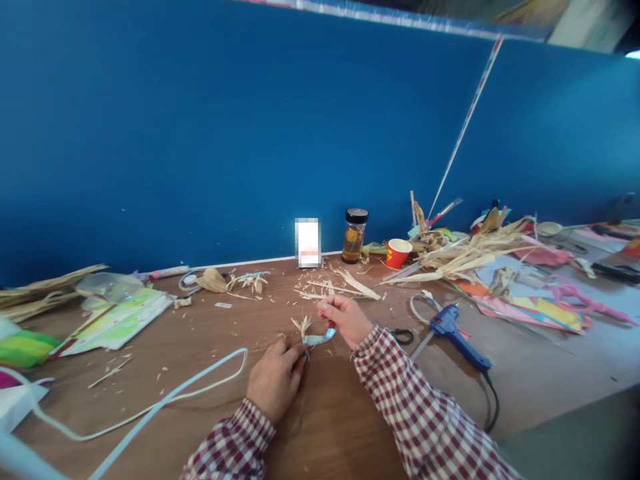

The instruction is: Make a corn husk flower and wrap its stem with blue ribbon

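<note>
My left hand rests low over the brown table, its fingers closed on a small piece of dried corn husk. The husk piece fans out in pale, frayed tips above my fingertips. From its base a light-blue strip runs to the right, and my right hand pinches the far end of that strip. The strip curves up slightly between the two hands. My left fingers partly hide the husk's lower end. Thin husk shreds lie scattered just beyond my hands.
To the right lie a blue glue gun, pink scissors and heaped husks. A jar and red paper cup stand by the blue partition. White cable loops across the left.
</note>
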The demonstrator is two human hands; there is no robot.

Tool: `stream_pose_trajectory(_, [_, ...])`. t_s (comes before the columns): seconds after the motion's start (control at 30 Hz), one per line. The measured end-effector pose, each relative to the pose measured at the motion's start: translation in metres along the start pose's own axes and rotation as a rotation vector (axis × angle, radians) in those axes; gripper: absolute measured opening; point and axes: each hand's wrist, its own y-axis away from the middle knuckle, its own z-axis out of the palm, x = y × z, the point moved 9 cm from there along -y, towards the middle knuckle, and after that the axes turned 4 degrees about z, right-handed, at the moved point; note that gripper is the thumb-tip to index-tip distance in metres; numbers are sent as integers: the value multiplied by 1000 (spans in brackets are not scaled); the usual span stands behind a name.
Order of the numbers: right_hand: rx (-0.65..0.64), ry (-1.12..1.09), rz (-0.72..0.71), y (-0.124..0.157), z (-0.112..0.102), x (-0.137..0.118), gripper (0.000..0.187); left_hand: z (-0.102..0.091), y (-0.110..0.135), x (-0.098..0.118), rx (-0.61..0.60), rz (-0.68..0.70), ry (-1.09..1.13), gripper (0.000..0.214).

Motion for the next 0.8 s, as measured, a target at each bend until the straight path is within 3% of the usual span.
stream_pose_trajectory(0.2, [-19,31,-114,6,12,-9,26,-37,-2,-5,297,-133,524,26])
stream_pose_trajectory(0.3, [-34,154,-157,12,21,-13,26,-37,-4,-13,348,-304,785,35])
stream_pose_trajectory(0.37, [-6,271,-186,16,24,-15,25,-33,-7,-15,342,-348,874,35])
stream_pose_trajectory(0.6, [121,500,-284,19,15,-24,22,-30,-24,-18,267,-252,816,24])
stream_pose_trajectory(0.8, [73,519,-269,16,18,-17,24,-22,-24,-27,218,-302,810,22])
